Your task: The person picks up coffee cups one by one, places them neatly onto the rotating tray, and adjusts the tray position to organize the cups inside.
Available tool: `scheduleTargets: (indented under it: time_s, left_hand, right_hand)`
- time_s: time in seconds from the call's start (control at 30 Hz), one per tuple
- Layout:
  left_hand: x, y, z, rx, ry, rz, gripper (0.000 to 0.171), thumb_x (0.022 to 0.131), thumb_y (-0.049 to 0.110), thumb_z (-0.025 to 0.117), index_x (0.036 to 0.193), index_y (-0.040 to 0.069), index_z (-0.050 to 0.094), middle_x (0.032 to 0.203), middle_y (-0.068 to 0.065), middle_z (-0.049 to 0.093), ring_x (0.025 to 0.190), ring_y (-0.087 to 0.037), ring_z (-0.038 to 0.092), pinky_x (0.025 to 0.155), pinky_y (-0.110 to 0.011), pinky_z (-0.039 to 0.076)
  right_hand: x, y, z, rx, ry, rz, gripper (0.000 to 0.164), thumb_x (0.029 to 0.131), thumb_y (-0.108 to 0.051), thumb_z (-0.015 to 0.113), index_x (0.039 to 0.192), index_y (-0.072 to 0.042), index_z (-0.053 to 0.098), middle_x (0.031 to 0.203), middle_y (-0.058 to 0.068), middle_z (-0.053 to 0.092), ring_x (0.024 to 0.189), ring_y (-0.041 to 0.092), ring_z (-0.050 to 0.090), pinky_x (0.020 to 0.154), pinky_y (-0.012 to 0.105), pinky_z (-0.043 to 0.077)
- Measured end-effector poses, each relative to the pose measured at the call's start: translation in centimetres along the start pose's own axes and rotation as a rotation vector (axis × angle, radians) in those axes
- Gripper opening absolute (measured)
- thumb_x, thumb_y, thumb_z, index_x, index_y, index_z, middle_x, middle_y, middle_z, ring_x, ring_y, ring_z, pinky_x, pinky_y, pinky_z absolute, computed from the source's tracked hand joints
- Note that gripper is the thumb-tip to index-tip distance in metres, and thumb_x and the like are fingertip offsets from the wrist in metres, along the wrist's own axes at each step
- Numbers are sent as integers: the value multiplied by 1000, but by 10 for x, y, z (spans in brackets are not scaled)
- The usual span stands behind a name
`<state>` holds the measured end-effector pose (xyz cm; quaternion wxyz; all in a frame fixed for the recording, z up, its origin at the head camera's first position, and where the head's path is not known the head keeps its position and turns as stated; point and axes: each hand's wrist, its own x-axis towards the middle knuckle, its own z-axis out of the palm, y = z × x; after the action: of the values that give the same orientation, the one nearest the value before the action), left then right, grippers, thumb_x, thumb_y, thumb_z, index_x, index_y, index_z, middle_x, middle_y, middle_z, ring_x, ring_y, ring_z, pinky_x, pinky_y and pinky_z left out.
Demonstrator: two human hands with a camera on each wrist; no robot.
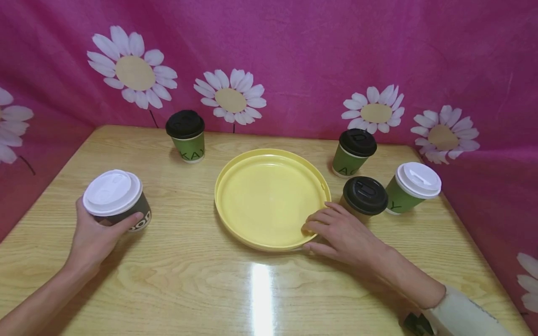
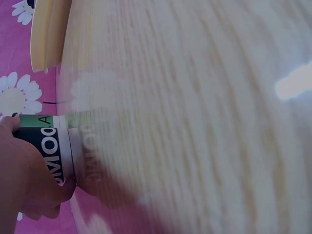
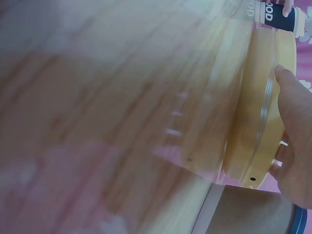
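head view: left hand [image 1: 93, 239] grips a white-lidded black paper cup [image 1: 117, 198], right hand [image 1: 345, 234] the right edge of a round yellow plastic tray [image 1: 269, 200]; only right wrist shows its dark spot [image 3: 253, 179].

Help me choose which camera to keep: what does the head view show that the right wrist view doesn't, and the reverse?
Only the head view: two black-lidded green cups, a white-lidded green cup and the inside of the yellow tray.

Only the right wrist view: the pale bottom edge of the brown cup, and letters of the black cup mirrored in the table.

Both: tray, brown cup, black cup, table, flowered cloth, right hand, left hand.
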<state>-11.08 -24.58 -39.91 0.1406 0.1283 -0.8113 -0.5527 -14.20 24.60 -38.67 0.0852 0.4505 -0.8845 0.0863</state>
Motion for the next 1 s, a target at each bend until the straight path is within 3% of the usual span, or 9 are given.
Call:
scheduleTargets:
  time_s: [0.23,0.63,0.83,1.0]
  left_hand:
    - [1,4,2,-25,2,-12,96,83,9,81,153,15,15,138,0,38,121,-10,43,92,-6,35]
    - [-8,27,13,11,-100,46,96,85,14,80,154,11,13,144,-9,35,123,-10,41,90,-8,38]
    - [-12,44,21,3,-163,94,98,84,17,81,155,13,13,146,-11,34,129,-17,37,103,-25,37]
    - [-13,56,27,2,-199,113,100,83,18,83,155,14,13,146,-10,35,130,-26,38,105,-34,40]
  right_hand:
    - [-1,0,-1,-5,-12,6,40,96,-53,59,111,-17,69,111,-3,66,112,22,56,111,47,28]
    - [0,-2,-1,-8,-29,24,42,96,-54,58,113,-17,69,112,-3,65,114,21,55,113,47,26]
    - [0,-2,-2,-4,-23,23,42,96,-54,58,112,-17,69,113,-2,65,114,22,55,114,48,25]
    - [0,-2,-2,3,-21,22,42,96,-53,58,112,-16,69,113,-2,65,114,22,55,114,48,24]
